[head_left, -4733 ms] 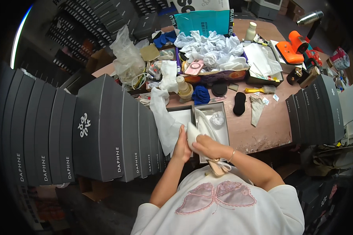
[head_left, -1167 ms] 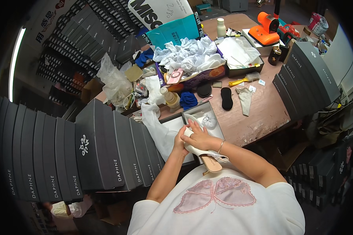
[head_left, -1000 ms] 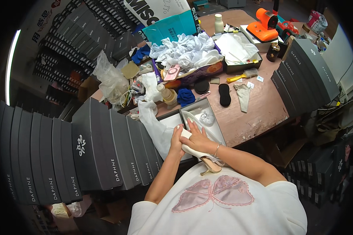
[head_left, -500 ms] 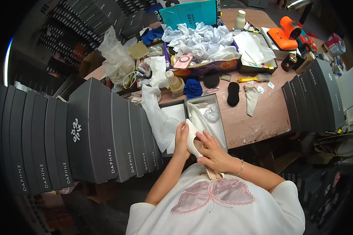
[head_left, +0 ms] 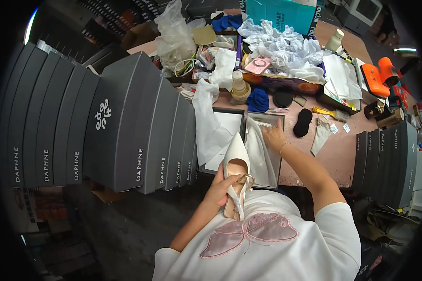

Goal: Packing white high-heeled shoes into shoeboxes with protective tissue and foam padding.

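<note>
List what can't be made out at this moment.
- Head view: part of the left hand, hidden by the white shoe.
- Head view: whatever lies beneath the right hand, covered by it.
- Head view: top of the teal package, cut off by the upper edge.
- Head view: print on the white tags, too small.

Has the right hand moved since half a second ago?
Yes: the right hand is off the shoe and further forward, by the far end of the grey box.

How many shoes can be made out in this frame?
1 for certain: the white shoe in the left hand, toe pointing away from the person. The white bundle in the open box may hide another; I cannot tell.
</note>
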`<state>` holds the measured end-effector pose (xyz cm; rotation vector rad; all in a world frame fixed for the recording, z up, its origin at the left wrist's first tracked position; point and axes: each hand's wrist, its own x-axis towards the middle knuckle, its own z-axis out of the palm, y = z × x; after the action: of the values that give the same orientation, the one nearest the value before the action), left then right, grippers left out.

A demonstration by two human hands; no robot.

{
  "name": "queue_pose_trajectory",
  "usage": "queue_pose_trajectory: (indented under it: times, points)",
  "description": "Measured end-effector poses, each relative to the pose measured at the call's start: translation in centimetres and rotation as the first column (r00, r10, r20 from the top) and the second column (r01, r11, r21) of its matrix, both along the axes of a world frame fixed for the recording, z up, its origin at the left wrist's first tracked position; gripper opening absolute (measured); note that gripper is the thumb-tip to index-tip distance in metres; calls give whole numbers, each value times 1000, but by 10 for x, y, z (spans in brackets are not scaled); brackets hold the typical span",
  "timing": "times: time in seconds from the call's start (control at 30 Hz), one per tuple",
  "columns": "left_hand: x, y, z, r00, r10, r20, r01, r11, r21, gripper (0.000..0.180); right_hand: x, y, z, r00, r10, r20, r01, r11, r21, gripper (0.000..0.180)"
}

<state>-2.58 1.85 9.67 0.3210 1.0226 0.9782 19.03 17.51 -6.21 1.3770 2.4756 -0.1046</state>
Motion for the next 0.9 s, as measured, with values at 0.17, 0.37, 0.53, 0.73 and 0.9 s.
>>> queue_pose_trajectory:
  times: [0.17, 0.37, 0.53, 0.73, 0.9]
  points:
    - [-17, -9, -2, 981, 7, 194, -17, 999, 48, 78, 9, -17, 131, 620, -343, -706, 223, 939, -261, 31]
    - [1, 6, -6, 962, -91, 257, 69, 993, 94, 80, -39, -92, 183, 477, -133, -869, -9, 988, -156, 38]
    - [21, 1, 0, 985, -8, 173, -3, 998, 62, 79, -45, -110, 166, 705, -167, -689, 172, 983, -62, 32]
    - [15, 6, -1, 980, -33, 196, 36, 999, -9, 77, -38, -140, 179, 485, -105, -868, 27, 994, -105, 31]
    - [18, -1, -16, 982, -138, 129, 133, 990, 52, 83, -35, -124, 158, 656, -99, -749, 56, 995, -82, 24]
